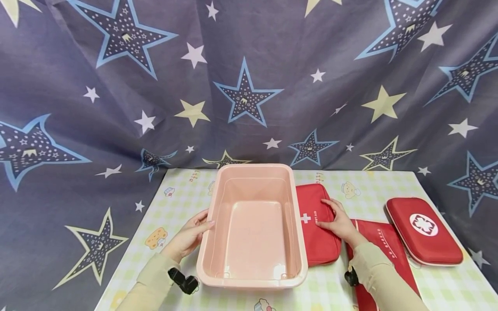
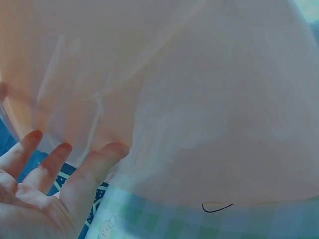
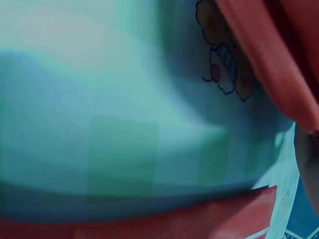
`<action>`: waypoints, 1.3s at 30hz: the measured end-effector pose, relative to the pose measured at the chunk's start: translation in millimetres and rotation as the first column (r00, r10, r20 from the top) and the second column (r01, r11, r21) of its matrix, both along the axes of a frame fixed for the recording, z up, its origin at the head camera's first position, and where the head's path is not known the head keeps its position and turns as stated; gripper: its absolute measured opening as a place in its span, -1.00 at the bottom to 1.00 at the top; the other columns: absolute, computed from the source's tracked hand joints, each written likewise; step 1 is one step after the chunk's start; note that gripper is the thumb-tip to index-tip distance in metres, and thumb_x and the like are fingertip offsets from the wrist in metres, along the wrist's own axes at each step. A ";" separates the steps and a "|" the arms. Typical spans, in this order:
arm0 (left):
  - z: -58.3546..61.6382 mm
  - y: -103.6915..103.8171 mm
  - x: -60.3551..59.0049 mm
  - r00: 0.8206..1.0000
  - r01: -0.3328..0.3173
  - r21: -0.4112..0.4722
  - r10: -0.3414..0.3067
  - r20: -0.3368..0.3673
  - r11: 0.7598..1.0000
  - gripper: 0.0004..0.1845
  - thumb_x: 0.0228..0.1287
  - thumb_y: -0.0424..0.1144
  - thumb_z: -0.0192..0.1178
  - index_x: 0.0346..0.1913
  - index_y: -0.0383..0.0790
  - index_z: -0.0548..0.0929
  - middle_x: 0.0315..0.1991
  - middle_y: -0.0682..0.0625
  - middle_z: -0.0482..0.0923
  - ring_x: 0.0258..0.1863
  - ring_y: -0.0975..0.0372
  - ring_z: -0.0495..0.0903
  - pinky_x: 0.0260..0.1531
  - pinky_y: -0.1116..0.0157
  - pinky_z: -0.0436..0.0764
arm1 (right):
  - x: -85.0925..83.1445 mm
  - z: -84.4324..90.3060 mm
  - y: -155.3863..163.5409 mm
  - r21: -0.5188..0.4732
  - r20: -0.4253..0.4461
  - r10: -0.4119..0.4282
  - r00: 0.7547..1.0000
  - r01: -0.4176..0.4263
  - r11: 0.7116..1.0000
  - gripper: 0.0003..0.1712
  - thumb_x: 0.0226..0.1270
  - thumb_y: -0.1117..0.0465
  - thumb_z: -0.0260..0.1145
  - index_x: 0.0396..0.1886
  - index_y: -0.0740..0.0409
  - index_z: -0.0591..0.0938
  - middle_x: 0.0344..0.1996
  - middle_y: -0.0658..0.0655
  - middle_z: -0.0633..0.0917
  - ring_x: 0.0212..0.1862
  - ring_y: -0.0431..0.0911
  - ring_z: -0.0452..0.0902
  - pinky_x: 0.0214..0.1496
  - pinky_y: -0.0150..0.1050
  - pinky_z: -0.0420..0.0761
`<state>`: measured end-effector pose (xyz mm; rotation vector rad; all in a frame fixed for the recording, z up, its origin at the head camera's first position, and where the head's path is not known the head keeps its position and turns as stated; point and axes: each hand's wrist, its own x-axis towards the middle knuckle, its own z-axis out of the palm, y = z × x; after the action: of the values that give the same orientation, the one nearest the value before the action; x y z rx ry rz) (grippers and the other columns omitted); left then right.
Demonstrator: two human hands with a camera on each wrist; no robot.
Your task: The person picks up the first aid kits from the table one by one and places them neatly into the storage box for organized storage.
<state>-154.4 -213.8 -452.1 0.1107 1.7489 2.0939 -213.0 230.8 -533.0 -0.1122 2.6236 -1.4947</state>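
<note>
Resting flat: right hand [image 1: 338, 220] on red pouch [image 1: 317, 233].

Your head camera looks forward and down over the table [image 1: 186, 190], bin [image 1: 253, 276] at 6 o'clock. Your left wrist camera sits very close against the bin's wall [image 2: 209, 99]. Your right wrist camera, blurred, nearly touches the tablecloth [image 3: 124, 124]. All share the table.
</note>
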 end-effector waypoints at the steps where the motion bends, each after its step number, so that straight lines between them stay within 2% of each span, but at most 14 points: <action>1: -0.1 0.0 -0.1 1.000 0.001 0.002 -0.001 -0.001 1.000 -0.32 0.38 -0.39 -0.02 0.44 -0.47 -0.08 0.20 -0.12 0.37 0.02 0.28 0.52 0.02 0.34 0.57 | 0.3 0.3 -0.2 -0.004 -0.001 0.003 1.000 -0.003 1.000 -0.08 0.07 0.20 0.46 0.40 0.16 0.22 0.41 0.35 -0.02 0.36 0.29 -0.04 0.30 0.26 0.25; 8: -1.0 -1.0 -0.7 1.000 0.005 0.017 -0.005 0.000 1.000 -0.31 0.38 -0.38 -0.02 0.44 -0.48 -0.08 0.16 -0.07 0.39 0.01 0.29 0.52 0.01 0.34 0.58 | 1.2 0.9 -1.2 -0.053 -0.015 -0.001 1.000 0.000 0.999 -0.18 0.08 0.30 0.44 0.34 0.23 0.30 0.42 0.39 -0.04 0.40 0.32 -0.13 0.36 0.27 0.12; 12: -1.8 -1.5 -1.2 1.000 0.000 0.023 0.000 -0.002 1.000 -0.30 0.37 -0.37 0.01 0.44 -0.48 -0.08 0.13 -0.04 0.42 0.00 0.29 0.53 -0.01 0.35 0.58 | 1.7 4.3 -2.4 -0.095 -0.011 -0.013 1.000 0.012 0.995 -0.26 0.13 0.37 0.37 0.32 0.24 0.32 0.43 0.38 -0.03 0.32 0.33 0.10 0.30 0.18 0.29; 16: -3.9 -1.9 -2.0 1.000 0.003 0.023 -0.003 0.002 1.000 -0.30 0.37 -0.36 0.02 0.43 -0.48 -0.07 0.12 -0.02 0.43 -0.01 0.29 0.54 -0.02 0.35 0.59 | 3.7 8.3 -2.7 -0.087 0.020 -0.039 0.999 0.040 0.995 -0.31 0.21 0.37 0.31 0.35 0.19 0.31 0.45 0.32 0.00 0.14 0.28 0.35 0.09 -0.08 0.54; 20: -7.3 -1.8 -2.8 1.000 0.015 0.021 -0.015 0.004 1.000 -0.32 0.39 -0.37 0.00 0.43 -0.47 -0.06 0.13 -0.02 0.44 0.01 0.27 0.54 -0.01 0.32 0.59 | 5.7 10.5 -0.8 -0.105 0.061 -0.064 0.996 0.070 0.992 -0.32 0.22 0.41 0.26 0.35 0.18 0.32 0.44 0.28 0.05 0.11 0.22 0.38 -0.06 -0.38 0.50; 23: -8.2 -1.6 -2.9 1.000 0.015 0.024 -0.015 0.003 1.000 -0.33 0.39 -0.37 0.00 0.43 -0.47 -0.05 0.13 -0.02 0.43 0.01 0.27 0.54 -0.01 0.32 0.59 | 6.3 13.7 -0.1 -0.156 0.068 -0.064 0.996 0.074 0.985 -0.33 0.20 0.47 0.21 0.34 0.23 0.31 0.43 0.29 0.07 0.09 0.22 0.40 -0.12 -0.46 0.50; 26: -7.2 -1.6 -2.3 1.000 0.008 0.022 -0.008 0.001 1.000 -0.31 0.38 -0.37 0.01 0.43 -0.48 -0.06 0.14 -0.03 0.42 0.01 0.28 0.53 -0.01 0.33 0.59 | 5.9 18.0 0.0 -0.216 0.063 -0.058 0.996 0.070 0.974 -0.34 0.18 0.52 0.17 0.33 0.28 0.31 0.41 0.31 0.11 0.03 0.17 0.44 -0.18 -0.46 0.54; 33: -1.5 -1.0 0.1 1.000 -0.010 0.015 0.010 0.007 1.000 -0.31 0.37 -0.37 0.01 0.43 -0.49 -0.06 0.17 -0.08 0.38 0.03 0.29 0.51 0.00 0.37 0.57 | 7.2 26.7 2.2 -0.352 0.101 -0.041 0.994 0.074 0.933 -0.32 0.18 0.53 0.13 0.34 0.32 0.24 0.27 0.42 0.26 -0.18 -0.19 0.53 -0.22 -0.37 0.62; 39: -1.7 -1.3 -0.5 1.000 -0.009 0.014 0.009 0.009 1.000 -0.31 0.37 -0.37 0.01 0.43 -0.47 -0.06 0.19 -0.10 0.37 0.03 0.29 0.51 0.00 0.37 0.57 | 9.7 33.5 3.5 -0.396 0.136 -0.048 0.990 0.099 0.913 -0.30 0.21 0.50 0.14 0.37 0.22 0.23 0.22 0.47 0.28 -0.19 -0.25 0.52 -0.20 -0.34 0.64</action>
<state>-154.9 -215.1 -453.8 0.0977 1.7331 2.1102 -203.3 234.4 -499.5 0.0441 2.2127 -1.9803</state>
